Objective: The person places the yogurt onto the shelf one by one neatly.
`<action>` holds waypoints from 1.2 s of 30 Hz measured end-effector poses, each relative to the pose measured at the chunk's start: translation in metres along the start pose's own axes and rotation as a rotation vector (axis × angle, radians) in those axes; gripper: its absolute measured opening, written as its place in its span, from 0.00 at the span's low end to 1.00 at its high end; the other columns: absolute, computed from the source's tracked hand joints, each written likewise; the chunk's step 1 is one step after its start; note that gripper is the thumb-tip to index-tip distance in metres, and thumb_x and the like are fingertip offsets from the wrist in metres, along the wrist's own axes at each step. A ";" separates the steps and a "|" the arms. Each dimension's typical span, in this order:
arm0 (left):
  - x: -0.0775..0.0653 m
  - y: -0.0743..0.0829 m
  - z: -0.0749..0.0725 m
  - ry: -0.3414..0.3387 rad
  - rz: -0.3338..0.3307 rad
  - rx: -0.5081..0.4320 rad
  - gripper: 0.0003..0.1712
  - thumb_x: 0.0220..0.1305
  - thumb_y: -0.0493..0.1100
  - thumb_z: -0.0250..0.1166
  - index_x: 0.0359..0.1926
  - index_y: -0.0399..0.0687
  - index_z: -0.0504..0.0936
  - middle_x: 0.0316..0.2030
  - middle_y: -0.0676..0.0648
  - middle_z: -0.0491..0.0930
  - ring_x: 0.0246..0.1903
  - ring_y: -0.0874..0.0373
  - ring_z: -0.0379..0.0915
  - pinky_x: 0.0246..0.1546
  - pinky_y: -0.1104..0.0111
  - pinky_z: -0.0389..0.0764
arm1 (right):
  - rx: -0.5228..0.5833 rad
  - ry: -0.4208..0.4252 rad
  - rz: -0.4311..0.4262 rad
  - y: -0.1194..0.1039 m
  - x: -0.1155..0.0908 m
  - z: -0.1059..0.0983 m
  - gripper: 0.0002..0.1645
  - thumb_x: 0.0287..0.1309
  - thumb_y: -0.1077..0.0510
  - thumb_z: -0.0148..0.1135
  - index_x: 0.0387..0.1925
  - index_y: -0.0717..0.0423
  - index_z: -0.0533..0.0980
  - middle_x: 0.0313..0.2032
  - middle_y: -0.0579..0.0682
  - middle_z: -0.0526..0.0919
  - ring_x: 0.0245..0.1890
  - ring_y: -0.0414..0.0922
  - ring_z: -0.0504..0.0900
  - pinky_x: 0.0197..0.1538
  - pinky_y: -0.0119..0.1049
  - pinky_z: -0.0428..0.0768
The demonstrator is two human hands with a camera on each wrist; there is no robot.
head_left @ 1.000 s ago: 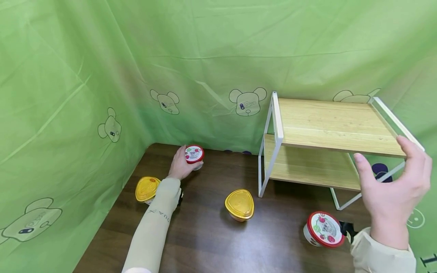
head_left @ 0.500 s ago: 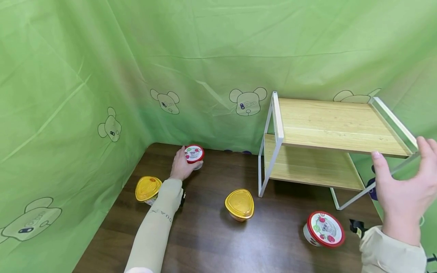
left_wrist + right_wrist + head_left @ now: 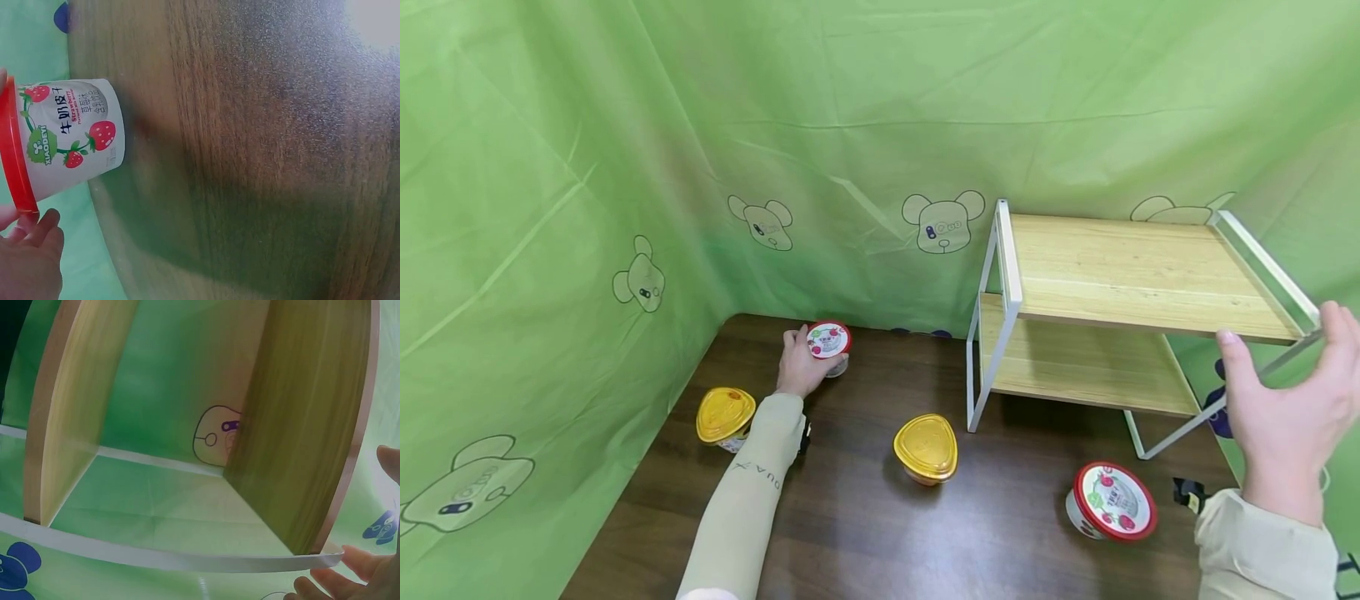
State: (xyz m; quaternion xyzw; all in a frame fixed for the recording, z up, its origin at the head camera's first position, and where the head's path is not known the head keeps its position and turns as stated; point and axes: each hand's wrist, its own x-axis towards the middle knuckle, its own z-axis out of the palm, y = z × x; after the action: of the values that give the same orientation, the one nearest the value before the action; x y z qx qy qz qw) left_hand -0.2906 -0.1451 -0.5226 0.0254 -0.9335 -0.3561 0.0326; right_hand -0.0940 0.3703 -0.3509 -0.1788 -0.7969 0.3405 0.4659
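At the far left of the table, my left hand (image 3: pixel 801 367) grips a round white tub (image 3: pixel 829 340) with a red rim and strawberry print. In the left wrist view this strawberry tub (image 3: pixel 75 134) has its lid between thumb and fingers; whether its base touches the table is unclear. My right hand (image 3: pixel 1288 421) is spread wide by the front right corner of a two-tier wooden shelf (image 3: pixel 1150 267). In the right wrist view, fingertips of the right hand (image 3: pixel 365 572) meet or nearly meet the white frame (image 3: pixel 187 559); contact is uncertain.
A yellow-lidded cup (image 3: pixel 927 448) stands mid-table. Another yellow-lidded cup (image 3: pixel 725 414) is beside the left forearm. A second red-rimmed tub (image 3: pixel 1115 502) stands in front of the shelf. Green printed cloth (image 3: pixel 850 125) hangs behind and to the left of the dark wooden table (image 3: pixel 850 533).
My right hand has shifted right, out to the shelf's front right corner. The left hand has moved slightly right with the strawberry tub. The other cups have stayed in place.
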 end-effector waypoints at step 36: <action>-0.007 -0.004 0.011 0.062 0.041 -0.235 0.60 0.45 0.54 0.84 0.72 0.40 0.60 0.61 0.38 0.68 0.60 0.43 0.67 0.63 0.50 0.69 | -0.015 -0.011 0.174 0.003 0.010 0.010 0.43 0.57 0.46 0.74 0.71 0.36 0.65 0.61 0.38 0.75 0.39 0.26 0.68 0.50 0.23 0.68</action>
State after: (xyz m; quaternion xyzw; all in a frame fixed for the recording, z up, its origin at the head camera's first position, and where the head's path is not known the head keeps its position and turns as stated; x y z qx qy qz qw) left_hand -0.2845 -0.1406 -0.5336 0.0135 -0.8842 -0.4615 0.0715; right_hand -0.1074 0.3743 -0.3500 -0.2491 -0.7833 0.3747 0.4289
